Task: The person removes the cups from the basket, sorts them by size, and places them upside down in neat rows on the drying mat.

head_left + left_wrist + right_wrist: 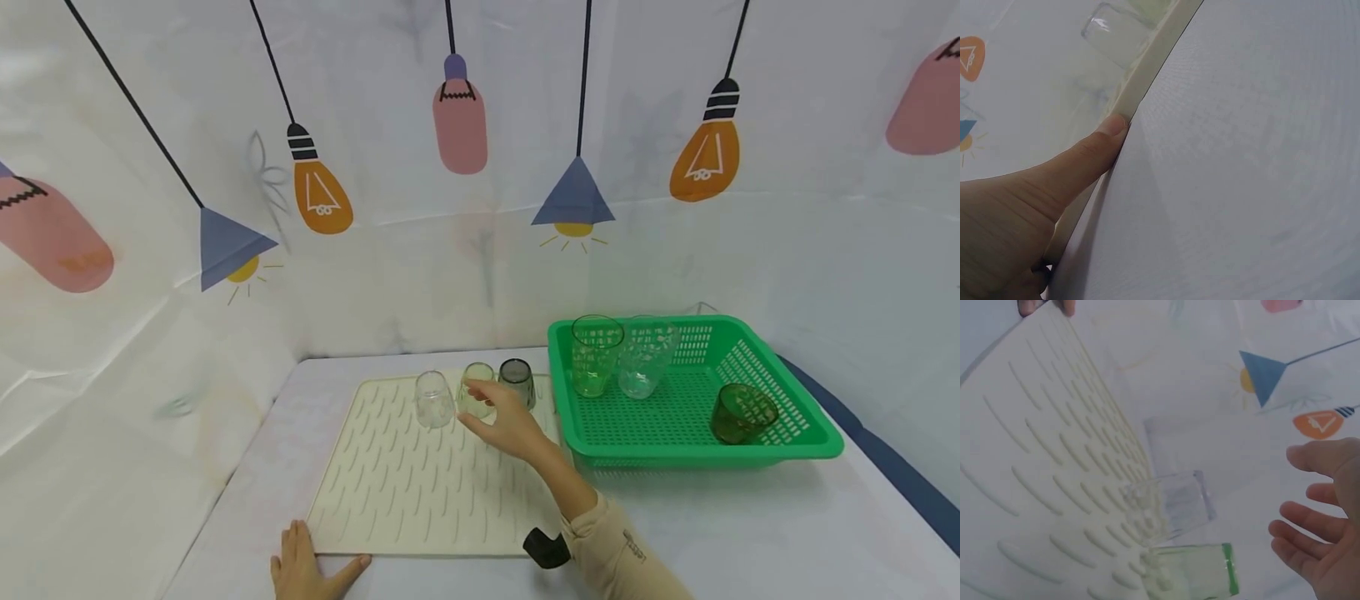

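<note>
While the left hand point(306, 573) rests at the lower left of the head view, its thumb along the front edge of a cream ridged mat point(405, 508), the right hand point(512, 427) reaches to the middle of the frame. It holds nothing: thumb and fingers stand wide apart, and the right wrist view shows a gap between them and the glasses. Three small glasses stand in a row on the mat's far part, just above centre: a clear glass point(434, 402) at the left, a pale green glass point(1194, 572) partly behind the hand, and a grey glass point(518, 372) at the right.

At the right of the frame, a green basket point(697, 457) holds two tall glasses point(592, 367) and a dark green glass point(742, 415).

Working cleanly here probably means keeping the fingers wide until they clear the row, then lifting away, since a sideways sweep could knock a neighbour. Light thumb pressure should steady the mat. Thin, slick walls likely call for a gentle, even grip.
</note>
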`<state>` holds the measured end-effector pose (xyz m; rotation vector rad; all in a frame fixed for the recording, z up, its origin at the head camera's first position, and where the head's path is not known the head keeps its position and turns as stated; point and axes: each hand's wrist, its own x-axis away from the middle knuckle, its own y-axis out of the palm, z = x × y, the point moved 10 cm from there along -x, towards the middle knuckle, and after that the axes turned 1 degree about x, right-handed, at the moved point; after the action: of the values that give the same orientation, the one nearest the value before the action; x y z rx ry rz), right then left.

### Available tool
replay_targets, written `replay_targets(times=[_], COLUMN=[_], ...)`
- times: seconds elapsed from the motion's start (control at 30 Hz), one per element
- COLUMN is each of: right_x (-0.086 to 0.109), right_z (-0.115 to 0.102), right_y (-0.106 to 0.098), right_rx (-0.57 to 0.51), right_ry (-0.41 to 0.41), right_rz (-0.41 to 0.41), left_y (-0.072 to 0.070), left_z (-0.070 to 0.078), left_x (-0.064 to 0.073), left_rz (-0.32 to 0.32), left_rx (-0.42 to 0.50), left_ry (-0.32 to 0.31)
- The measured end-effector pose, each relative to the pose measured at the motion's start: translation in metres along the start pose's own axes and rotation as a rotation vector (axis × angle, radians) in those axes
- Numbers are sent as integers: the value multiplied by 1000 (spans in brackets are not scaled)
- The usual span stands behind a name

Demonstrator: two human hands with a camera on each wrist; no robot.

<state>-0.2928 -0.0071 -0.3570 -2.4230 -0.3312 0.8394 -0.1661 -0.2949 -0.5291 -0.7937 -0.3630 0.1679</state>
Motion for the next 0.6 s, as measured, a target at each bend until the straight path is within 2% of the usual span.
replay_targets(times=[0.17,0.3,0.47,0.6], right_x=[14,25,37,47], right_z=[-3,-5,-5,-2], right_y=[-10,-22,-38,-50], right_rx=[39,80,45,28], right_ry=[-11,-14,-41,-29], right_rz=[47,89,151,179], left_y=[0,1,0,1], left_z=[-1,-4,-2,-1], left_x=[1,2,1,1], left_rz=[4,7,4,2], left_rx=[7,19,16,8], left_ry=[-5,-33,-14,-16])
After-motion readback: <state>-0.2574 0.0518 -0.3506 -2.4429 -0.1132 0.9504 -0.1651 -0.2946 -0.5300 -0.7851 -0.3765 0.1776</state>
